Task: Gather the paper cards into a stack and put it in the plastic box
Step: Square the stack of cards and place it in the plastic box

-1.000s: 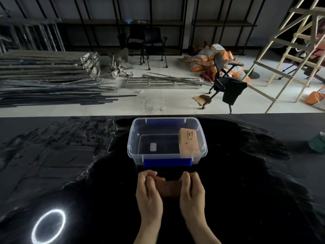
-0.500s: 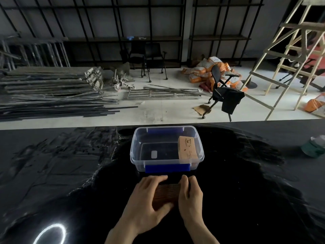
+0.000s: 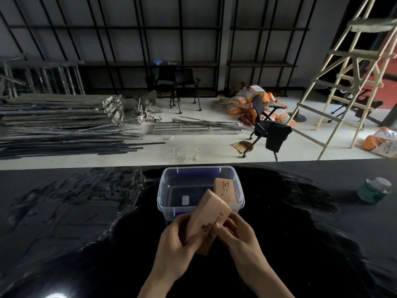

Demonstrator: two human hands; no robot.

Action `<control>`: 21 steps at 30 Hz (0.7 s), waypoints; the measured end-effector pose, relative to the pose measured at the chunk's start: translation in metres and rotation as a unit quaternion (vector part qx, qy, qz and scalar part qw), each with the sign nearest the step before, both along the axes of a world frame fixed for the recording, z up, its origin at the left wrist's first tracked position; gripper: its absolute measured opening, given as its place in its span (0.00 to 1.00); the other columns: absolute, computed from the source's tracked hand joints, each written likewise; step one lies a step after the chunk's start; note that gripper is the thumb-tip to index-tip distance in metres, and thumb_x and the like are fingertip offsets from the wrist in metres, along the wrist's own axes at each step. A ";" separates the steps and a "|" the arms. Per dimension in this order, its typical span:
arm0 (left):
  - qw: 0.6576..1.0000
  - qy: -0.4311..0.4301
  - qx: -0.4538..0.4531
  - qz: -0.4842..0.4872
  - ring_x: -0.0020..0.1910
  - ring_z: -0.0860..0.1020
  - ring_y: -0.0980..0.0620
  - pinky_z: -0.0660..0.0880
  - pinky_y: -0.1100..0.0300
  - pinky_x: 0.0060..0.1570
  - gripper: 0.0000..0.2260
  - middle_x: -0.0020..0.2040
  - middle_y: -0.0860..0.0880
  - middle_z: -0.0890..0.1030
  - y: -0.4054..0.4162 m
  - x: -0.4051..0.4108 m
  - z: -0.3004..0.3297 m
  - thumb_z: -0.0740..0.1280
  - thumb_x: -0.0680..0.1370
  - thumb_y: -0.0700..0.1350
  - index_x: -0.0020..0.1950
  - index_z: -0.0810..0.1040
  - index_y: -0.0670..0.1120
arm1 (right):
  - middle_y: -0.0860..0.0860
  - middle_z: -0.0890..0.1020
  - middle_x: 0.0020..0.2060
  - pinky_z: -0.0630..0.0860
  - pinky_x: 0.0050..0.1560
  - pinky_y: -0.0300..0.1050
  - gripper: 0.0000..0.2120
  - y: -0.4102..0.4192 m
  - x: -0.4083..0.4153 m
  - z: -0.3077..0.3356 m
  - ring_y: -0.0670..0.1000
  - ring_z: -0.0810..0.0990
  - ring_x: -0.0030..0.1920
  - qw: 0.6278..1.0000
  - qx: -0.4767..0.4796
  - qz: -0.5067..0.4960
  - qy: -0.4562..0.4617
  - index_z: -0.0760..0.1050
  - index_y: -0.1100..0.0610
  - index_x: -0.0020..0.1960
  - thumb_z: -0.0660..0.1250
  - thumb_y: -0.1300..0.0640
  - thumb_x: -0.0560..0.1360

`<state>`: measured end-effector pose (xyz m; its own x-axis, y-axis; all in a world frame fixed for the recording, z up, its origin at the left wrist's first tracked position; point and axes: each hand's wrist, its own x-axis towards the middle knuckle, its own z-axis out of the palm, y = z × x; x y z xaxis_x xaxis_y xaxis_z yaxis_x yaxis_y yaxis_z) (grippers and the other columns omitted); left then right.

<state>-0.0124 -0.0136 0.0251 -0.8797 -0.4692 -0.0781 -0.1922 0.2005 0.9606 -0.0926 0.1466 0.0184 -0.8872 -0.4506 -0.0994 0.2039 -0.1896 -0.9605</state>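
Note:
A stack of tan paper cards (image 3: pixel 209 220) is held above the black table, tilted up toward the box. My left hand (image 3: pixel 177 244) grips its left side and my right hand (image 3: pixel 238 235) holds its right side. Just beyond stands the clear plastic box (image 3: pixel 169 196) with blue latches. Another tan card stack (image 3: pixel 225 191) leans against the box's right inner wall. A small white label shows on the box floor.
The glossy black table (image 3: pixel 86 222) stretches to both sides. A green jar with a clear lid (image 3: pixel 373 190) stands at the far right. Beyond the table's far edge are metal poles, office chairs, orange sacks and a wooden ladder.
The stack lay flat on the table between both hands. It has been lifted and tilted up, its face turned toward me, closer to the box.

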 end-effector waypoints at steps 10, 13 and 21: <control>0.986 -0.006 0.165 0.007 0.54 0.87 0.46 0.81 0.43 0.61 0.12 0.51 0.46 0.90 -0.012 -0.011 0.034 0.77 0.74 0.46 0.57 0.86 0.48 | 0.49 0.89 0.47 0.84 0.50 0.46 0.07 -0.028 -0.009 0.044 0.49 0.87 0.50 0.991 0.094 -0.002 0.091 0.83 0.51 0.56 0.73 0.56 0.78; 0.980 0.013 0.182 0.079 0.46 0.88 0.48 0.82 0.53 0.47 0.04 0.46 0.46 0.90 -0.018 -0.013 0.042 0.74 0.77 0.42 0.51 0.87 0.46 | 0.46 0.85 0.54 0.80 0.55 0.42 0.09 -0.045 -0.020 0.034 0.46 0.82 0.56 0.955 0.193 -0.081 0.209 0.79 0.47 0.61 0.65 0.52 0.83; 0.962 0.029 0.202 0.182 0.49 0.85 0.45 0.81 0.50 0.46 0.06 0.47 0.44 0.89 -0.038 -0.008 0.048 0.75 0.77 0.46 0.52 0.86 0.48 | 0.48 0.70 0.74 0.50 0.78 0.60 0.29 -0.050 -0.021 0.006 0.54 0.64 0.74 0.692 0.535 0.121 0.469 0.63 0.49 0.78 0.58 0.41 0.79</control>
